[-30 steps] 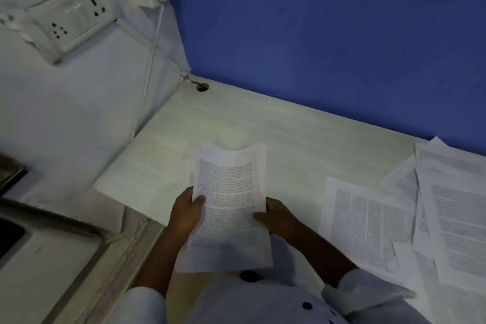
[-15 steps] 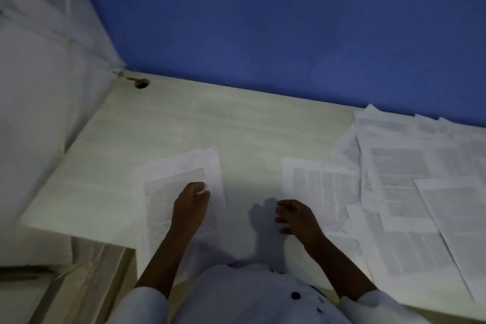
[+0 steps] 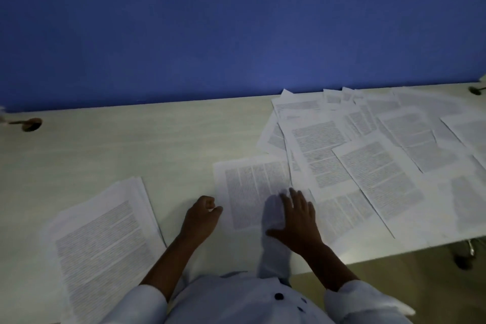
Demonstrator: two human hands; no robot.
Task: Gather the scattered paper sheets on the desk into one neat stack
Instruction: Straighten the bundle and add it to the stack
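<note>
Office; desk [image 3: 131, 144]; printed sheets [image 3: 368, 166]

So the stack [image 3: 105, 239] sits at 8 o'clock on the desk [image 3: 131, 144], loose sheet [image 3: 247, 192] around 6. Scattered sheets [image 3: 381, 152] overlap at 3, touching it.

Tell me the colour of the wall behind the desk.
Plain blue wall, best seen in the head view.

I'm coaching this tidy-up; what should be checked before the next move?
1. Right hand flat on the nearest sheet: ok.
2. Left hand gripping that sheet's edge: cannot tell; fingers curl there.
3. Nearest sheet free of the scattered sheets: not ok; right edge overlaps them.
4. Stack squared up: not ok; edges fan out.
5. Bare desk between sheet and stack: ok.
</note>
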